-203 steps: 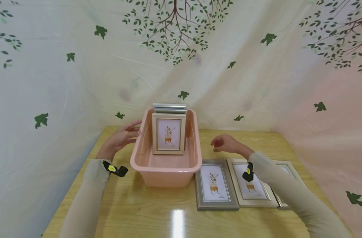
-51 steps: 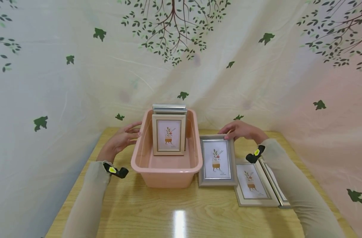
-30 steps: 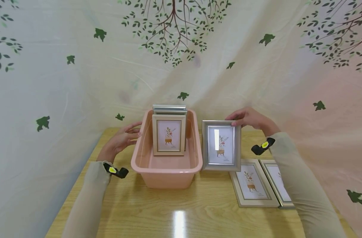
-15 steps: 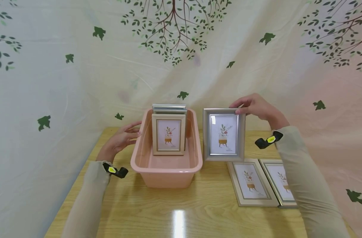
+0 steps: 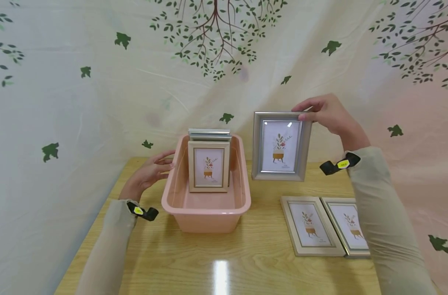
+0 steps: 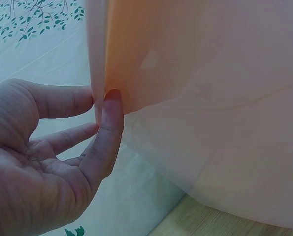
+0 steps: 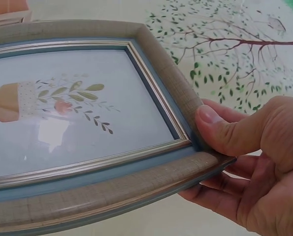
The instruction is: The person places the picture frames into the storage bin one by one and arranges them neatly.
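Note:
In the head view my left hand [image 5: 148, 174] is at the left rim of a pink plastic tub [image 5: 207, 221]. The left wrist view has this hand [image 6: 62, 147] pinching the thin rim of the tub [image 6: 210, 142] between its fingertips. To the tub's right, my right hand [image 5: 329, 114] holds up a silver-grey picture frame [image 5: 259, 147] by its upper right corner. The thumb lies on the front of the frame [image 7: 178, 78], with the fingers behind, in the right wrist view. Inside the tub stand several picture frames, a cream one [image 5: 208, 189] foremost and silver ones [image 5: 209, 132] behind.
Two more picture frames lie flat on the wooden table [image 5: 165, 262] at right: a cream one [image 5: 312, 227] and a silver-edged one [image 5: 351, 225], partly covered by my right sleeve [image 5: 386, 213]. A leaf-patterned cloth [image 5: 268, 94] hangs behind the table.
My right hand has taken the silver-grey picture frame from the table and raised it upright, up and slightly right. My left hand and the tub have stayed in place.

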Demonstrator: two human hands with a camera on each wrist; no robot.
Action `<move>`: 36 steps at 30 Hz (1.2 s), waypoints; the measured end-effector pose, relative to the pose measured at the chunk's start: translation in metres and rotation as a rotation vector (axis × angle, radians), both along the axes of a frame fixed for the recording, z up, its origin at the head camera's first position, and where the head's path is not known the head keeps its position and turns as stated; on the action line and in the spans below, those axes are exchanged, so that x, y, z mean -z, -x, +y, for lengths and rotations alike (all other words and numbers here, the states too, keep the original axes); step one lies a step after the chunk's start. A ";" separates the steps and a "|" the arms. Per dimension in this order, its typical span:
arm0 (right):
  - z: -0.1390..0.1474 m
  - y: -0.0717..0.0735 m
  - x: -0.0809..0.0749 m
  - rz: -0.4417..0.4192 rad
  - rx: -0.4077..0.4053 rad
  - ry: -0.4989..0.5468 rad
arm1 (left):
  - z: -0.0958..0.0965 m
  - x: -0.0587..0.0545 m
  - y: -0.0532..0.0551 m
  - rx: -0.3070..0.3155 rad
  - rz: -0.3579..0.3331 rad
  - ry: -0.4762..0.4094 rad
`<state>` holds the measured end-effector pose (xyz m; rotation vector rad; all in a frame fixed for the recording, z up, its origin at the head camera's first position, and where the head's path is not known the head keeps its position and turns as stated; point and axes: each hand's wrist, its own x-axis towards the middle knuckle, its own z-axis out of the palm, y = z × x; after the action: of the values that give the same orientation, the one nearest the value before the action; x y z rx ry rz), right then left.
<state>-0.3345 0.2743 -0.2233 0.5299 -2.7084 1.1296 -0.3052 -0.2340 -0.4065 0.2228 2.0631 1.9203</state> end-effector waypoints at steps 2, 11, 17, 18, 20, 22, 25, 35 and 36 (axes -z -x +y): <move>-0.002 -0.002 -0.006 0.011 0.028 0.016 | 0.000 0.000 0.000 0.000 0.001 -0.001; -0.026 -0.006 -0.028 0.080 0.060 0.189 | -0.001 0.000 0.001 0.000 0.001 -0.016; -0.048 -0.009 -0.032 0.113 0.043 0.292 | -0.001 0.000 0.001 -0.002 0.004 -0.023; -0.052 -0.009 -0.032 0.118 0.040 0.295 | -0.001 0.000 0.001 -0.002 0.004 -0.025; -0.059 -0.009 -0.030 0.125 0.031 0.298 | 0.000 0.001 0.001 0.000 0.005 -0.029; -0.067 -0.009 -0.028 0.145 0.020 0.286 | 0.000 0.002 0.001 0.000 0.007 -0.032; -0.079 -0.010 -0.025 0.158 0.004 0.273 | -0.001 0.003 0.000 0.000 0.007 -0.030; -0.116 -0.011 -0.019 0.151 -0.023 0.250 | 0.000 0.005 0.002 -0.010 0.011 -0.019; -0.119 -0.011 -0.018 0.151 -0.029 0.255 | 0.000 0.004 0.002 -0.010 0.012 -0.020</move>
<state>-0.3231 0.1555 -0.2051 0.5884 -2.3911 1.3571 -0.3069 -0.2339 -0.4109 0.2297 2.0566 1.9510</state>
